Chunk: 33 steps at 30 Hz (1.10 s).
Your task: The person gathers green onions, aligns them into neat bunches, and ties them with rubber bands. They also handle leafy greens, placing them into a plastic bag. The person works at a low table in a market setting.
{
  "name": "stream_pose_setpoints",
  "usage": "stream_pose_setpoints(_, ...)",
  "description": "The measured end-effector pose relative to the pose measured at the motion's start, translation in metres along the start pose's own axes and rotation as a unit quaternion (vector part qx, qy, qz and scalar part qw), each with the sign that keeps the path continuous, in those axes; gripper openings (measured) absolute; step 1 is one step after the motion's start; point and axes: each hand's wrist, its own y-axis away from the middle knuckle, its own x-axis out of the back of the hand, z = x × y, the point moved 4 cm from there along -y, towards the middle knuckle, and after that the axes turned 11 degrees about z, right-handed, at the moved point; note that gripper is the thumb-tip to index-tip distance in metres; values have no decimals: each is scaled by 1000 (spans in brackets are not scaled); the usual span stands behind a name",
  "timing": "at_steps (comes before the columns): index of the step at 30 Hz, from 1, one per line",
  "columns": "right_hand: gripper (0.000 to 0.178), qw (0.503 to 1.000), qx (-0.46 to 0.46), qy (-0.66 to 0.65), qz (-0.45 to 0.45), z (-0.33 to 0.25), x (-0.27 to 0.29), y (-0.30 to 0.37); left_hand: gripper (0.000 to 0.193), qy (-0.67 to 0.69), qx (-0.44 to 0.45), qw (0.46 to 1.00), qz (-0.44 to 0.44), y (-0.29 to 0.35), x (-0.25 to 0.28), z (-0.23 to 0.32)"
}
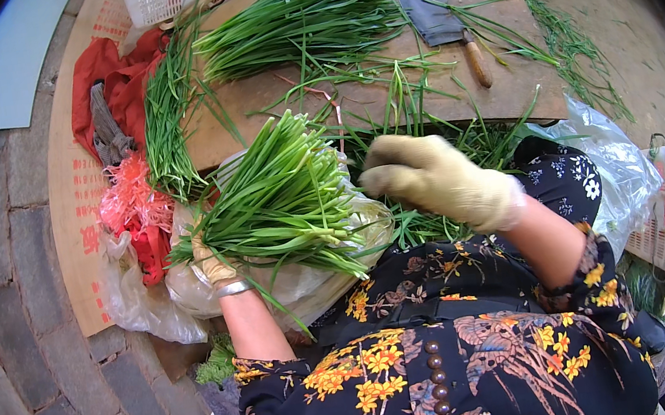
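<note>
A thick bunch of green garlic chives point(272, 198) lies tilted across my lap, its pale stem ends toward the right. My left hand point(212, 261), in a cream glove with a metal bracelet at the wrist, is closed round the bunch's leafy side; the leaves cover most of its fingers. My right hand point(434, 179), also in a cream glove, hovers just right of the stem ends, apart from them. Its fingertips are smeared by motion, so I cannot tell whether they pinch anything. Loose chives point(427, 224) lie below it on my lap.
On the wooden board point(254, 121) ahead rest a large chive pile point(307, 18) and a cleaver point(431, 10) with a wooden handle. Red plastic strands point(135, 191) and red cloth point(100, 66) lie left. Clear plastic point(609, 171) lies right; a white basket point(154, 0) stands behind.
</note>
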Motion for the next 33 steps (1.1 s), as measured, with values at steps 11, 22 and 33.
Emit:
stream_pose_setpoints(11, 7, 998, 51, -14, -21, 0, 7, 19, 31, 8, 13, 999, -39, -16, 11, 0)
stream_pose_setpoints(22, 40, 928, 324, 179, 50, -67, 49, 31, 26, -48, -52, 997, 24, -34, 26, 7)
stream_pose_setpoints(33, 18, 777, 457, 433, 26, -9, -50, 10, 31, -14, 95, 995, -32, -50, 39, -1)
